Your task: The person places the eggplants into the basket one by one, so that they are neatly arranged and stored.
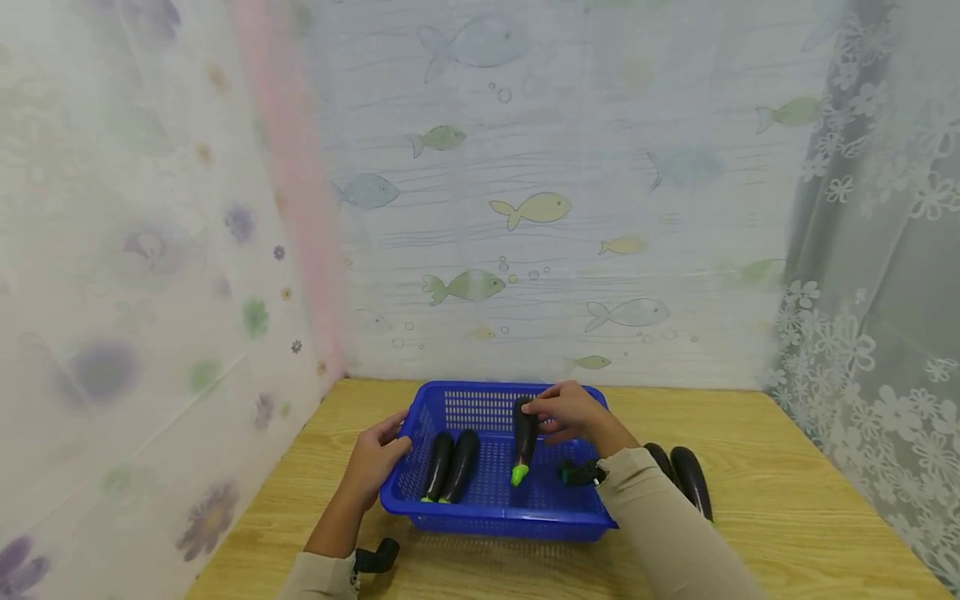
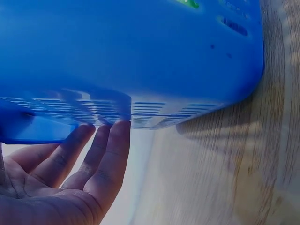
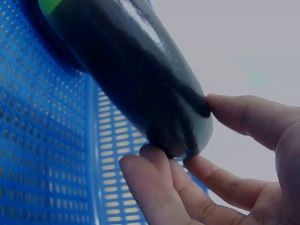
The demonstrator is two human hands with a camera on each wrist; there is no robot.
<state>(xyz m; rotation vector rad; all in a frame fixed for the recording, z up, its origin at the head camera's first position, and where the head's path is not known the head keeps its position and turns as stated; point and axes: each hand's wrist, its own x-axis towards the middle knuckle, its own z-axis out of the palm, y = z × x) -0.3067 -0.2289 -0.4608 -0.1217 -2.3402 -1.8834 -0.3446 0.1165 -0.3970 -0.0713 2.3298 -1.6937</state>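
A dark purple eggplant (image 1: 524, 437) with a green stem end is held over the blue basket (image 1: 517, 512). My right hand (image 1: 564, 410) pinches its rounded end between thumb and fingers; the right wrist view shows the same eggplant (image 3: 136, 70) close up, its green end away from the hand. My left hand (image 1: 372, 458) holds the basket's left rim, thumb over the edge. In the left wrist view its fingers (image 2: 110, 159) touch the slotted outer wall. Two more eggplants (image 1: 451, 467) lie side by side in the basket's left part, green ends toward me.
To the right of the basket, partly behind my right sleeve, other eggplants (image 1: 690, 479) lie on the wooden table (image 1: 795, 500). Fish-patterned curtain (image 1: 555, 250) hangs behind the table, with more sheeting at both sides. A black wrist camera (image 1: 377, 556) sits on the left wrist.
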